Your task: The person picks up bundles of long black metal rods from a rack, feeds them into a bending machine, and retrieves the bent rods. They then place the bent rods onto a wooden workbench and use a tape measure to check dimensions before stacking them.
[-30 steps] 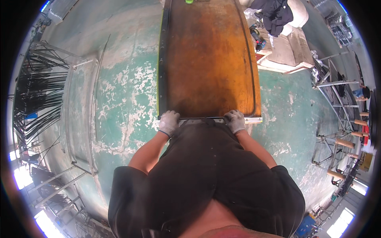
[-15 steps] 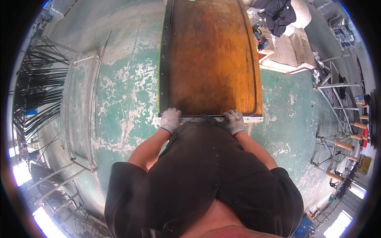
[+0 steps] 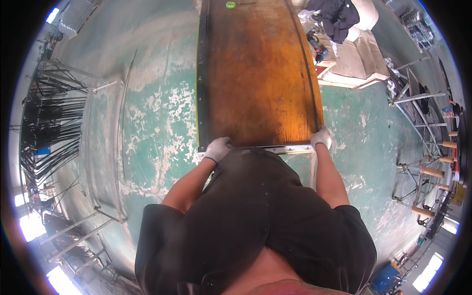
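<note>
A long bench [image 3: 255, 73] with a worn orange-brown wooden top stretches away in front of me. A thin black strip [image 3: 308, 64] lies along its right side and bends round the near right corner onto the front edge. At that corner my right hand [image 3: 322, 137], in a whitish knit glove, is closed around the strip. My left hand [image 3: 219, 148], gloved alike, has its fingers curled at the front edge near the left corner, where the strip's dark line ends. Its fingertips are partly hidden. A pale metal rail [image 3: 292, 149] runs along the front edge between my hands.
A dark riveted rail [image 3: 201, 88] borders the bench's left side. A small green object [image 3: 230, 5] lies at the far end. Right of the bench are a beige sofa [image 3: 351, 61], a power tool [image 3: 318, 50] and dark clothing [image 3: 337, 18]. Racks of black strips [image 3: 54, 113] stand left.
My right hand has moved right to the bench's corner, and the strip's rounded bend there has tightened. My left hand has shifted slightly right. The bench sits a little lower left in view.
</note>
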A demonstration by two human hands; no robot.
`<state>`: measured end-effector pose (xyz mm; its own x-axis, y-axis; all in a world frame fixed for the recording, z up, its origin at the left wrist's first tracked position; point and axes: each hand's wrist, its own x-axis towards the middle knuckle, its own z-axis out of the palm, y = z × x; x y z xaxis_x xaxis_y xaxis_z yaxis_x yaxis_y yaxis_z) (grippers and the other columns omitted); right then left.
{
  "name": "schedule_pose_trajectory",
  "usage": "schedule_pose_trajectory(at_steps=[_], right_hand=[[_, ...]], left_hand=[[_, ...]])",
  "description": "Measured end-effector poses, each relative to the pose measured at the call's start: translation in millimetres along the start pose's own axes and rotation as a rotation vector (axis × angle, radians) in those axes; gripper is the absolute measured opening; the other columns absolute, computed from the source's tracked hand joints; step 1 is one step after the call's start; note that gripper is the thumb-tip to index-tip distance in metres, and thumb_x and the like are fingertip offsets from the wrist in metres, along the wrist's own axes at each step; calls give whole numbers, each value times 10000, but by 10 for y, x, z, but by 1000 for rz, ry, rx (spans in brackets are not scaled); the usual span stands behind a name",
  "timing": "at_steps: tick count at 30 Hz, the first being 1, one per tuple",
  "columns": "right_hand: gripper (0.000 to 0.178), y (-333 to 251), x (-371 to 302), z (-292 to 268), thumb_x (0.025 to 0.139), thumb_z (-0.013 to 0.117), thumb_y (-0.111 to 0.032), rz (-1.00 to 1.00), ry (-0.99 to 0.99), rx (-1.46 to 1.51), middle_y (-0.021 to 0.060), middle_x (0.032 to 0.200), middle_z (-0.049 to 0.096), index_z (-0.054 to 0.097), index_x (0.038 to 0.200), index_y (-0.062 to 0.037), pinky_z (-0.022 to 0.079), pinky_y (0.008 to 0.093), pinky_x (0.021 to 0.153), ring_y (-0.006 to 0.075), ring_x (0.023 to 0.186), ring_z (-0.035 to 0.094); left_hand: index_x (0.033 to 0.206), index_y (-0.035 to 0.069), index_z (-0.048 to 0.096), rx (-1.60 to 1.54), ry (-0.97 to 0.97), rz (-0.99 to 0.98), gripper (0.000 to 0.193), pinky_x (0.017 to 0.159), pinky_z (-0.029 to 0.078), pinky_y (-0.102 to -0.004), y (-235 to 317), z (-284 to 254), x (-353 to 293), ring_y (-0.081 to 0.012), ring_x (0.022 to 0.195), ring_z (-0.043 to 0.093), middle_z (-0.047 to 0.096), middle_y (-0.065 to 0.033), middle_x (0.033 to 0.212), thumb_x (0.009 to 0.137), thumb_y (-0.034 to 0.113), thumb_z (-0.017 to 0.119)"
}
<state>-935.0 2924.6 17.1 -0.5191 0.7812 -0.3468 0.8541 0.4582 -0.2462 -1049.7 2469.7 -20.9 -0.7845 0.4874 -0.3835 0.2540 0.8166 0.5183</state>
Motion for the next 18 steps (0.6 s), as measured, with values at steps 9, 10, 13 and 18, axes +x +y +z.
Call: schedule_pose_trajectory(at_steps=[9, 10, 13, 18], right_hand=[[182, -68, -110, -1071, 834, 692, -39, -283, -368, 1001, 18, 836, 653, 722, 1006, 15, 491, 288, 649, 126, 717, 608], [150, -349, -393, -1369, 846, 707, -41, -390, -392, 1047, 8, 829, 640, 703, 987, 9, 479, 280, 640, 116, 708, 596], [131, -1233, -1140, -2055, 869, 750, -69, -722, -272, 805, -16, 829, 610, 670, 958, -16, 470, 273, 661, 82, 736, 555], [199, -2305, -2027, -2271, 865, 830, -34, -1062, -297, 759, -16, 861, 587, 652, 953, -39, 473, 279, 720, 75, 792, 544]], left_hand=[[1157, 24, 773, -655, -158, -66, 362, 839, 594, -388, 1684, -1287, 140, -200, 890, 738, 785, -91, 992, 1055, 362, 695], [1194, 22, 766, -762, -210, -93, 360, 843, 592, -382, 1787, -1401, 172, -179, 898, 726, 780, -83, 1012, 1068, 349, 687], [1355, -11, 680, -1246, -324, 162, 516, 905, 595, -407, 1962, -1679, 356, -240, 1000, 732, 757, -127, 1168, 1088, 430, 677], [1360, -32, 652, -1577, -401, 507, 594, 939, 614, -431, 2716, -2831, 131, -293, 1033, 743, 756, -156, 1213, 1076, 488, 671]])
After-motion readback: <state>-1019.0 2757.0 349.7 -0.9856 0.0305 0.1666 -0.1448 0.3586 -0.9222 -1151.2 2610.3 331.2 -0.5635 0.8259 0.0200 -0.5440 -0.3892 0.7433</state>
